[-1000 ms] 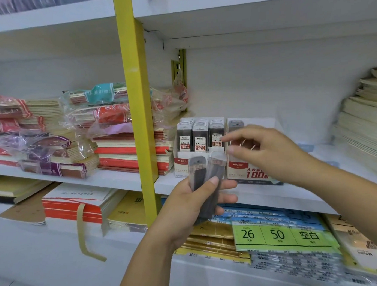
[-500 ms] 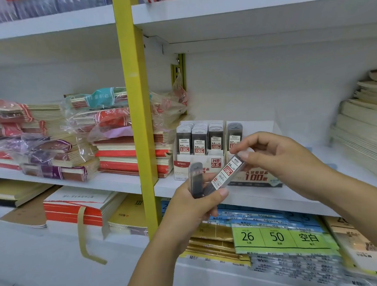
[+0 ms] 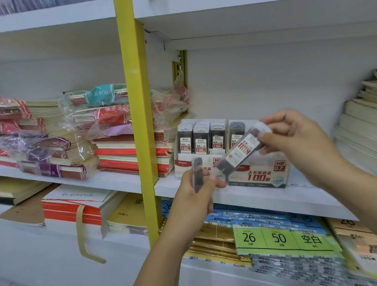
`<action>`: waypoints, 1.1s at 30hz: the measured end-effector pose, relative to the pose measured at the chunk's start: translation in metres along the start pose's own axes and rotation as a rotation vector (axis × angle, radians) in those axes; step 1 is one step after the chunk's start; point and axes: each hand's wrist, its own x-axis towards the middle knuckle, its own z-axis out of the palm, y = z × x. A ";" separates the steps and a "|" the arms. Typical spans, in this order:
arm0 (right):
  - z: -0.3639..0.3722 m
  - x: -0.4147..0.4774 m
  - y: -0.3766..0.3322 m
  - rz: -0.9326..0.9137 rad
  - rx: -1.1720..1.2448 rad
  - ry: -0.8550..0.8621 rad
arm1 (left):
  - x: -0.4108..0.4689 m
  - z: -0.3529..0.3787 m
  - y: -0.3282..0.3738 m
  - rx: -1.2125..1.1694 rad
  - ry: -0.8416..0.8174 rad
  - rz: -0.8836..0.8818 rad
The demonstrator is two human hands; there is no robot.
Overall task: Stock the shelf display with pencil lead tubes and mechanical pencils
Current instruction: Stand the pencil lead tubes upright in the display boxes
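1. A person's right hand (image 3: 294, 140) pinches a pencil lead tube (image 3: 239, 152) by its pale cap end, thumb and curled fingers closed on it. The tube hangs tilted in the air in front of the HB 0.7 display box (image 3: 261, 175), label side up, its dark lower end pointing down toward the left hand
2. The left hand (image 3: 193, 194) is raised just below and to the left, fingers curled round a second lead tube (image 3: 197, 174) held upright. Motion blur hides whether that grip holds more than one tube, and whether the two tubes touch
3. The HB 0.7 display box stands on the white shelf (image 3: 276, 201) with a single standing tube (image 3: 236, 131) upright at its back left. Just beside it on the left, the 0.5 display box (image 3: 183, 165) holds three packed rows of tubes (image 3: 200, 139), labels facing out
4. Left of a yellow upright (image 3: 139, 124), stacks of notebooks (image 3: 116, 148), several in loose clear wrap, fill the same shelf level. A tall pile of pale notebooks (image 3: 369, 125) sits at the far right
5. On the shelf below, packs of loose-leaf paper (image 3: 279, 239), one with a green label reading 26 and 50, lie flat beneath the hands
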 end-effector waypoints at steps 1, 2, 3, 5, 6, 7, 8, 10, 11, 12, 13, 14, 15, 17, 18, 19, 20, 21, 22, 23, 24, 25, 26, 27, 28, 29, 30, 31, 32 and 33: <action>-0.004 0.007 -0.003 -0.058 -0.014 0.036 | 0.000 -0.002 0.000 -0.021 0.005 -0.012; -0.005 0.015 -0.007 -0.109 -0.026 0.049 | 0.001 -0.004 0.001 -0.041 0.010 -0.018; -0.005 0.022 -0.012 -0.151 -0.043 0.046 | 0.001 -0.006 0.002 -0.055 0.018 -0.017; 0.000 0.036 -0.019 -0.217 -0.091 0.023 | 0.001 -0.009 0.005 -0.082 0.050 0.010; 0.003 0.041 -0.022 -0.248 -0.123 0.016 | 0.002 -0.011 0.006 -0.103 0.080 0.026; 0.008 0.046 -0.025 -0.281 -0.171 0.013 | 0.003 -0.013 0.006 -0.125 0.111 0.036; 0.012 0.050 -0.028 -0.314 -0.244 0.008 | 0.004 -0.015 0.006 -0.143 0.135 0.044; 0.021 0.057 -0.032 -0.352 -0.432 -0.031 | 0.005 -0.018 0.005 -0.155 0.161 0.053; 0.026 0.060 -0.032 -0.352 -0.516 -0.063 | 0.005 -0.020 0.004 -0.155 0.162 0.055; 0.032 0.062 -0.031 -0.346 -0.577 -0.093 | 0.005 -0.021 0.004 -0.155 0.157 0.056; 0.036 0.064 -0.029 -0.336 -0.613 -0.120 | 0.005 -0.023 0.003 -0.155 0.147 0.055; 0.041 0.066 -0.026 -0.318 -0.630 -0.144 | 0.005 -0.024 0.003 -0.156 0.137 0.051; 0.045 0.068 -0.023 -0.293 -0.646 -0.166 | 0.005 -0.025 0.003 -0.152 0.126 0.045; 0.051 0.071 -0.016 -0.257 -0.717 -0.196 | 0.004 -0.028 0.004 -0.140 0.110 0.035; 0.053 0.073 -0.012 -0.265 -0.772 -0.190 | 0.003 -0.029 0.004 -0.138 0.101 0.030; 0.054 0.075 -0.008 -0.288 -0.826 -0.167 | 0.002 -0.030 0.005 -0.141 0.093 0.024; 0.055 0.076 -0.004 -0.311 -0.871 -0.132 | 0.002 -0.031 0.005 -0.146 0.085 0.019; 0.056 0.076 -0.002 -0.324 -0.909 -0.095 | 0.001 -0.032 0.005 -0.149 0.081 0.012; 0.056 0.076 0.000 -0.325 -0.945 -0.069 | 0.000 -0.033 0.006 -0.150 0.077 0.009; 0.055 0.075 0.000 -0.322 -0.981 -0.059 | -0.001 -0.034 0.006 -0.150 0.071 0.011; 0.055 0.073 0.000 -0.322 -1.010 -0.060 | -0.002 -0.035 0.007 -0.153 0.061 0.020; 0.055 0.070 -0.001 -0.329 -1.019 -0.061 | -0.003 -0.035 0.008 -0.158 0.050 0.029; 0.055 0.066 -0.003 -0.344 -1.002 -0.053 | -0.004 -0.036 0.010 -0.164 0.040 0.037; 0.055 0.060 -0.006 -0.363 -0.956 -0.034 | -0.006 -0.036 0.011 -0.170 0.029 0.043; 0.055 0.053 -0.009 -0.373 -0.879 -0.021 | -0.008 -0.037 0.012 -0.174 0.017 0.053; 0.055 0.044 -0.013 -0.363 -0.771 -0.032 | -0.009 -0.037 0.013 -0.172 0.002 0.066; 0.055 0.034 -0.016 -0.332 -0.647 -0.074 | -0.011 -0.037 0.015 -0.161 -0.014 0.077; 0.056 0.023 -0.020 -0.291 -0.534 -0.139 | -0.012 -0.036 0.016 -0.145 -0.030 0.087; 0.058 0.013 -0.023 -0.250 -0.452 -0.213 | -0.013 -0.034 0.016 -0.127 -0.045 0.097; 0.060 0.004 -0.024 -0.212 -0.395 -0.280 | -0.014 -0.033 0.016 -0.107 -0.057 0.105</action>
